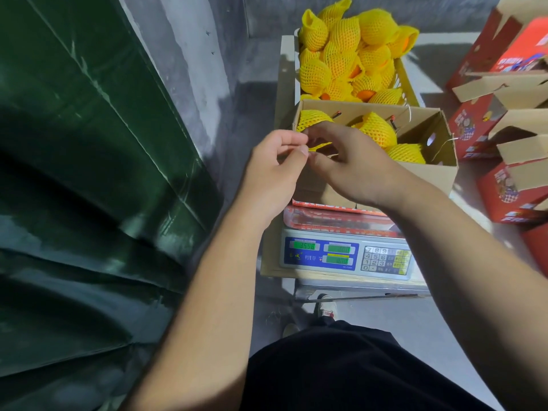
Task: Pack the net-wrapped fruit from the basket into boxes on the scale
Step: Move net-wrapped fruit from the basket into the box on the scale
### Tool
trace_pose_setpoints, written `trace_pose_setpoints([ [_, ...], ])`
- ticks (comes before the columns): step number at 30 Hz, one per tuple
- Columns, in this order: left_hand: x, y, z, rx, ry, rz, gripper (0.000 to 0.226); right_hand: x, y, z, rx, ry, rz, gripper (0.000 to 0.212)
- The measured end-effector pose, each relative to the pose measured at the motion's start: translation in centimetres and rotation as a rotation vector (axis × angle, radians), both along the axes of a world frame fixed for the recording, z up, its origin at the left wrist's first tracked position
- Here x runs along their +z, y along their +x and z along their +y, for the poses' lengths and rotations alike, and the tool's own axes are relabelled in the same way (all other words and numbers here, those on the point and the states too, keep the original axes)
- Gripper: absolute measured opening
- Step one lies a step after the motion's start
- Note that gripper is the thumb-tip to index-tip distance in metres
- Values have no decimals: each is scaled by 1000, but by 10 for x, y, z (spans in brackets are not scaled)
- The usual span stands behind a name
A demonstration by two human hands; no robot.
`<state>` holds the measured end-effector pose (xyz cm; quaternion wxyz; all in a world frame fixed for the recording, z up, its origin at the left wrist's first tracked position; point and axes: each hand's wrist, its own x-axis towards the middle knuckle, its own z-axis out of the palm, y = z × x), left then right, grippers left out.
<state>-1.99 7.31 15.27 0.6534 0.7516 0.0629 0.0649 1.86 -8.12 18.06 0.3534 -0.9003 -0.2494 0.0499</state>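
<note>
1. The left hand pinches the loose end of a yellow foam net between thumb and forefinger at the near left corner of the open cardboard box.
2. The right hand curls over the same net, fingers bent; it hides whatever is inside the net.
3. Three net-wrapped fruits lie in the box, which sits on an electronic scale.
4. Behind the box, a crate holds a heap of net-wrapped fruit.
5. The scale's green digits are blurred.
6. Red printed cartons stand right, cut off by the frame edge; a dark green tarp fills the left; the floor is grey concrete.
</note>
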Motion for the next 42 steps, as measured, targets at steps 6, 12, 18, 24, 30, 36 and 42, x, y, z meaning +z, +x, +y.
trace_pose_setpoints([
  [6, 0, 22, -13, 5, 20, 3, 17, -2, 19, -12, 5, 59, 23, 34],
  [12, 6, 69, -38, 4, 134, -51, 13, -1, 59, -35, -5, 127, 24, 30],
  [18, 8, 148, -60, -67, 316, -79, 15, -6, 131, -69, -74, 124, 43, 30],
  [24, -14, 227, -78, -71, 410, -11, 16, -42, 249, -106, -128, -163, 70, 40],
  [30, -42, 294, -79, -24, 589, 128, 29, -108, 345, -148, -131, -652, 68, 52],
  [36, -57, 356, -57, 8, 862, 281, 96, -148, 359, -166, -169, -804, -213, 53],
  [42, -76, 375, -50, 2, 1088, 373, 95, -154, 359, -166, -230, -820, -247, 49],
])
